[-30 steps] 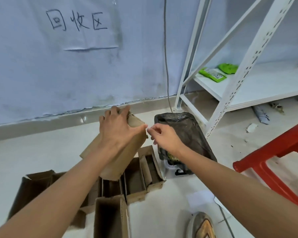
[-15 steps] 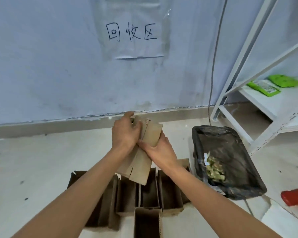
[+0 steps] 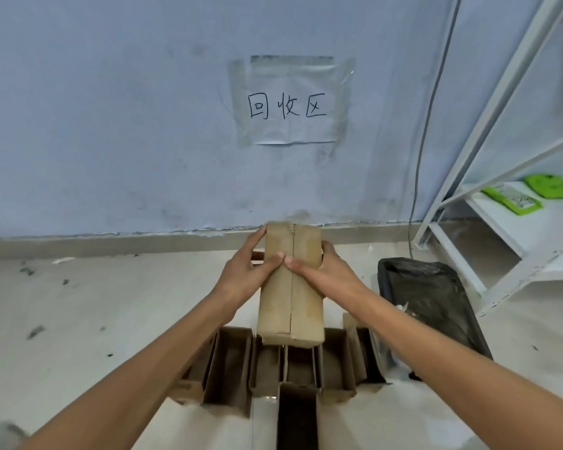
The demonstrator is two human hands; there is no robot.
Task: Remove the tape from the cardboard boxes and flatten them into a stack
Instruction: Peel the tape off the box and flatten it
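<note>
Two hands on one cardboard box (image 3: 291,284), held upright above the floor in front of the chest. Left hand (image 3: 241,274) grasping the box's left side, fingers curled behind the far edge, thumb laid across the near face. Right hand (image 3: 330,276) grasping the right side likewise, thumb meeting the left thumb at the centre seam. Seam running top to bottom down the near face; flaps closed along it. Whether any tape remains on the seam — cannot tell.

Directly below the held box, a cluster of open cardboard boxes (image 3: 267,368) standing on the floor (image 3: 78,319), openings up, packed side by side and touching. One further open box (image 3: 296,417) just in front of the cluster, nearest the camera.

To the right of the cluster, a black bin bag (image 3: 436,300) over a container, mouth open, some pale scraps inside — contents otherwise unclear.

Further right, a white metal shelf unit (image 3: 501,190) with two green packets (image 3: 530,196) lying on its lower shelf. Grey cable (image 3: 433,108) hanging down the wall beside the shelf frame.

Straight ahead, a pale blue wall (image 3: 111,125) bearing a paper sign (image 3: 290,102) taped up, handwritten with three characters. Skirting at the wall's foot. Dark scuffs scattered over the floor at left.
</note>
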